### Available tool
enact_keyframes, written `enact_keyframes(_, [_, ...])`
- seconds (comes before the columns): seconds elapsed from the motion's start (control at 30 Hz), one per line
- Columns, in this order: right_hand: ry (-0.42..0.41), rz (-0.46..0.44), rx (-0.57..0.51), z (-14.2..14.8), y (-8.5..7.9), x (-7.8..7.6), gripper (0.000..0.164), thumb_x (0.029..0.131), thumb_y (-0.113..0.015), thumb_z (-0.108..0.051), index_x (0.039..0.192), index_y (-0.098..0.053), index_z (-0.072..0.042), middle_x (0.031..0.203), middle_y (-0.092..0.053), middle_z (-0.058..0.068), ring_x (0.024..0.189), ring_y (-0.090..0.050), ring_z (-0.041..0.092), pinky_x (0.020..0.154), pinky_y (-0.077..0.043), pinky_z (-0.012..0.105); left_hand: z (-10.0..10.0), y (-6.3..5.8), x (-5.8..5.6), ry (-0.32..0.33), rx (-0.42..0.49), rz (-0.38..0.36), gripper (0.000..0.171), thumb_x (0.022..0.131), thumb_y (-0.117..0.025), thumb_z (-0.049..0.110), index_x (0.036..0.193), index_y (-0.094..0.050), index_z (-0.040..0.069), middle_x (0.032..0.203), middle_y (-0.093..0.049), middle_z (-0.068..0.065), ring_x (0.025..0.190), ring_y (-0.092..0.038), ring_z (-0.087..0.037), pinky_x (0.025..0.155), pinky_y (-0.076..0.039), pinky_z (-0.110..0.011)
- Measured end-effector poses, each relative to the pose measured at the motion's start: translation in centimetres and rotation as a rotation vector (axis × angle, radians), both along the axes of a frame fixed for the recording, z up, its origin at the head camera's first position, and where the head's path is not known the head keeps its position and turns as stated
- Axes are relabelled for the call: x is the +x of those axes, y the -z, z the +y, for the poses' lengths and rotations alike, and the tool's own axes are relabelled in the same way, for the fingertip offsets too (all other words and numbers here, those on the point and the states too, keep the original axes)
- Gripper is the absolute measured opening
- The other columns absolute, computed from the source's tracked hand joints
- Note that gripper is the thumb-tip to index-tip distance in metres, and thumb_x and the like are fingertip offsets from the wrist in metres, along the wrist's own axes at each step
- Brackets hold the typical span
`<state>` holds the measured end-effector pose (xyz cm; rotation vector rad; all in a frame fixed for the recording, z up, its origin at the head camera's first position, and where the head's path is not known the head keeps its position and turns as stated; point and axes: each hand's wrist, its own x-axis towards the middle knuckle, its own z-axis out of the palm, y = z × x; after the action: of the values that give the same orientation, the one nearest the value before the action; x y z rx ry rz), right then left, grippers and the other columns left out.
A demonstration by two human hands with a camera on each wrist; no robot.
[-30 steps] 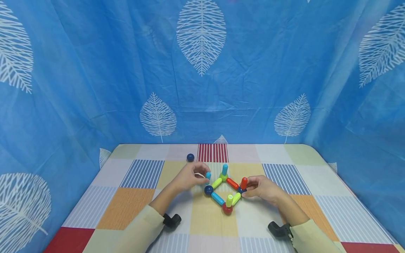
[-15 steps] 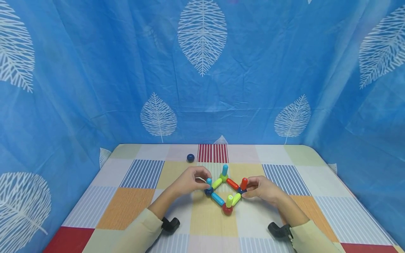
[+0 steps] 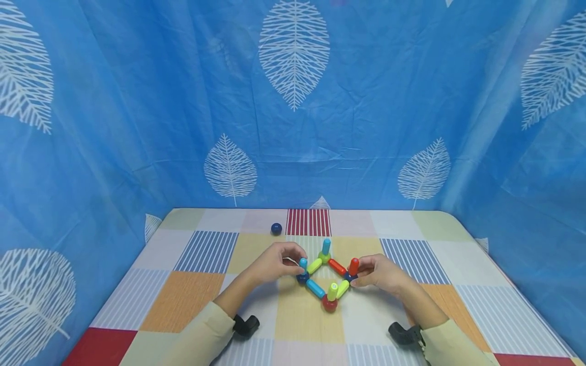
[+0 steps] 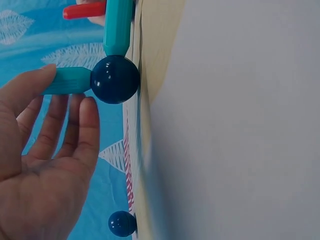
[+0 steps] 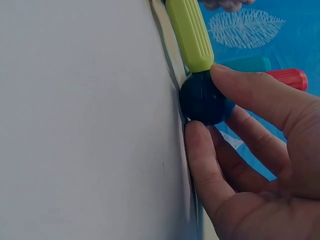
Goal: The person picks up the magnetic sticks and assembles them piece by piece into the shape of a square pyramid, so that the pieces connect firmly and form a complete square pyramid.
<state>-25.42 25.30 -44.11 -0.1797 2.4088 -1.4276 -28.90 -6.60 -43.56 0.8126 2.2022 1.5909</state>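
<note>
My left hand pinches an upright light-blue rod between thumb and fingers. The rod's lower end meets a dark blue ball at the left corner of a four-sided frame of balls and rods. At the right corner, my right hand grips another dark blue ball, which bears an upright red rod. The red ball at the near corner carries an upright lime rod. On the far corner's green ball stands a light-blue rod.
A loose dark blue ball lies behind my left hand, toward the table's back edge. The patchwork-covered table is enclosed by a blue curtain with white leaf prints.
My left hand has lowered the light-blue rod onto the left dark blue ball, where it now stands upright. The right hand has stayed at its corner.
</note>
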Motion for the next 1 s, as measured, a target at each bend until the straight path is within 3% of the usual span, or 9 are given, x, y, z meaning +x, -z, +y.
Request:
enact_keyframes(0.13, [0.015,0.056,0.049,0.0,0.1,0.1,0.033,0.078,-0.087,-0.009,0.108,-0.075,0.000,0.098,-0.075,0.009,0.089,-0.066,0.017,0.079,-0.055,0.028,0.0,0.2,-0.1,0.011,-0.039,0.005,0.018,0.088,-0.078,0.003,0.104,-0.071,0.004,0.104,-0.071,-0.010,0.099,-0.067,-0.015,0.090,-0.060,-0.028])
enact_keyframes(0.3, [0.075,0.129,0.184,-0.5,-0.5,0.7,0.031,0.079,-0.087,-0.013,0.106,-0.074,-0.004,0.094,-0.075,0.004,0.085,-0.067,0.015,0.075,-0.057,0.029,-0.1,0.3,-0.3,0.013,-0.118,0.022,0.020,0.087,-0.079,0.003,0.106,-0.072,0.005,0.104,-0.072,-0.011,0.100,-0.068,-0.018,0.090,-0.059,-0.029])
enact_keyframes(0.4, [0.102,0.099,0.274,-1.2,-1.7,1.7,0.024,0.077,-0.087,-0.009,0.097,-0.074,-0.005,0.082,-0.072,0.003,0.073,-0.064,0.016,0.066,-0.055,0.030,-0.2,0.5,-0.5,0.024,-0.181,0.032,0.020,0.087,-0.079,0.004,0.105,-0.073,0.007,0.101,-0.072,-0.009,0.098,-0.069,-0.018,0.089,-0.059,-0.030])
enact_keyframes(0.5, [0.047,0.056,0.324,-2.5,-2.8,3.1,0.021,0.075,-0.089,-0.010,0.087,-0.072,-0.007,0.073,-0.068,0.002,0.064,-0.062,0.016,0.060,-0.053,0.030,-0.1,0.7,-0.7,0.039,-0.234,0.036,0.018,0.087,-0.080,0.007,0.103,-0.073,0.009,0.097,-0.072,-0.003,0.096,-0.070,-0.015,0.088,-0.059,-0.030])
enact_keyframes(0.67, [-0.086,0.083,0.227,-5.1,-2.8,4.6,0.032,0.074,-0.092,-0.021,0.087,-0.067,-0.005,0.072,-0.070,-0.001,0.062,-0.063,0.013,0.055,-0.052,0.028,0.1,0.7,-0.7,0.056,-0.278,0.058,0.014,0.087,-0.081,0.007,0.098,-0.073,0.010,0.094,-0.073,-0.001,0.090,-0.070,-0.012,0.083,-0.058,-0.026])
enact_keyframes(0.83, [-0.024,0.122,0.215,-6.0,-2.1,4.6,0.038,0.072,-0.093,-0.021,0.089,-0.063,-0.005,0.069,-0.070,-0.001,0.059,-0.063,0.013,0.053,-0.051,0.028,0.1,0.6,-0.6,0.048,-0.312,0.062,0.015,0.086,-0.082,0.008,0.097,-0.072,0.010,0.093,-0.071,0.000,0.089,-0.068,-0.011,0.081,-0.057,-0.026])
enact_keyframes(1.0, [-0.002,0.130,0.194,-5.6,-1.8,3.3,0.031,0.074,-0.092,-0.017,0.091,-0.069,-0.007,0.075,-0.072,0.001,0.064,-0.066,0.014,0.057,-0.056,0.030,-0.3,0.5,-0.2,-0.006,-0.326,0.032,0.017,0.084,-0.083,0.009,0.097,-0.073,0.010,0.093,-0.070,-0.001,0.088,-0.068,-0.012,0.078,-0.057,-0.028])
